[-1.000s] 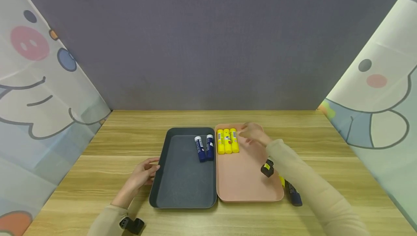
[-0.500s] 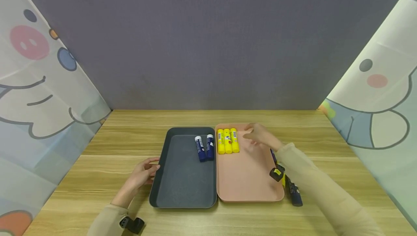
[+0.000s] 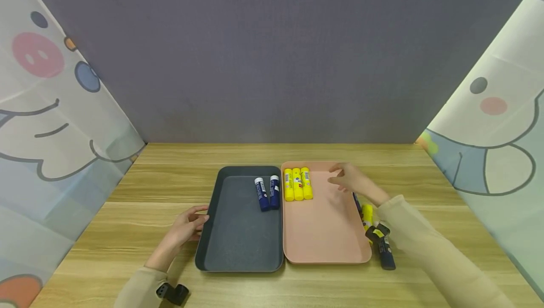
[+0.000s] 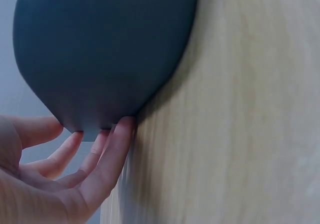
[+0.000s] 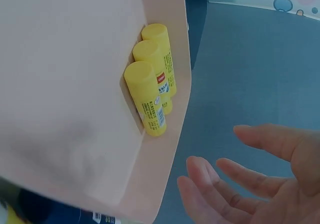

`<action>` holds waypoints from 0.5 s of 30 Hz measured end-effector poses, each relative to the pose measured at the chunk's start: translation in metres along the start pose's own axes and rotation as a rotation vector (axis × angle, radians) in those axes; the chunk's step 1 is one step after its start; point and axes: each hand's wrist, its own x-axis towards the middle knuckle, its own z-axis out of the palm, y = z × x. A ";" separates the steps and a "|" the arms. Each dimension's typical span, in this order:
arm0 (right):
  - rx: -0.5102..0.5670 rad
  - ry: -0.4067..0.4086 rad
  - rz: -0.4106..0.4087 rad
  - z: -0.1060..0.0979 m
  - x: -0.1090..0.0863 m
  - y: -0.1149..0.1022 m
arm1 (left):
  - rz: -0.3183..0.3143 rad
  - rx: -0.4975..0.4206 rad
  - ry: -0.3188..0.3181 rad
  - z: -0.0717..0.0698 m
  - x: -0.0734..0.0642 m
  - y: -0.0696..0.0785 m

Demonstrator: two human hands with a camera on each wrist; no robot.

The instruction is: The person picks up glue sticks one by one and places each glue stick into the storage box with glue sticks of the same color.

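My left hand [image 3: 185, 227] rests its fingertips against the left outer wall of the dark grey tray [image 3: 238, 251]; the left wrist view shows the fingers [image 4: 107, 164] spread along that wall and rim. Two navy glue sticks [image 3: 262, 194] with white ends lie in this tray, near its right side. Three yellow glue sticks [image 3: 297, 184] lie side by side in the upper left of the pink tray [image 3: 323, 232]. My right hand [image 3: 352, 178] hovers over that tray's upper right edge, fingers apart and holding nothing. In the right wrist view, the hand [image 5: 245, 179] stands apart from the yellow sticks.
The two trays stand side by side on a wooden table [image 3: 170, 180]. Beyond the pink tray's right edge lie more glue sticks, a yellow one [image 3: 367, 216] and a navy one [image 3: 386, 253] among them, partly hidden by the right wrist camera. A grey panel [image 3: 272, 62] rises behind.
My right hand has drawn back to the right, away from the three yellow glue sticks, uncovering more of the sticks beside the pink tray. The left hand has stayed in place.
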 end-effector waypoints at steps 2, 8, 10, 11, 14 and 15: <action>-0.002 0.006 -0.013 -0.002 -0.004 0.001 | -0.002 0.000 0.000 0.000 0.000 0.000; 0.009 0.027 -0.052 -0.008 -0.016 0.010 | -0.002 0.007 0.014 0.001 0.001 0.001; 0.003 0.034 -0.049 -0.009 -0.020 0.014 | -0.001 0.008 0.018 0.001 0.000 0.001; 0.000 0.038 -0.051 -0.010 -0.021 0.016 | -0.003 0.007 0.022 0.001 0.000 0.001; -0.012 0.049 -0.042 -0.011 -0.026 0.021 | -0.007 0.007 0.023 0.001 0.000 0.001; -0.018 0.052 -0.032 -0.011 -0.028 0.022 | -0.008 0.006 0.023 0.001 0.000 0.001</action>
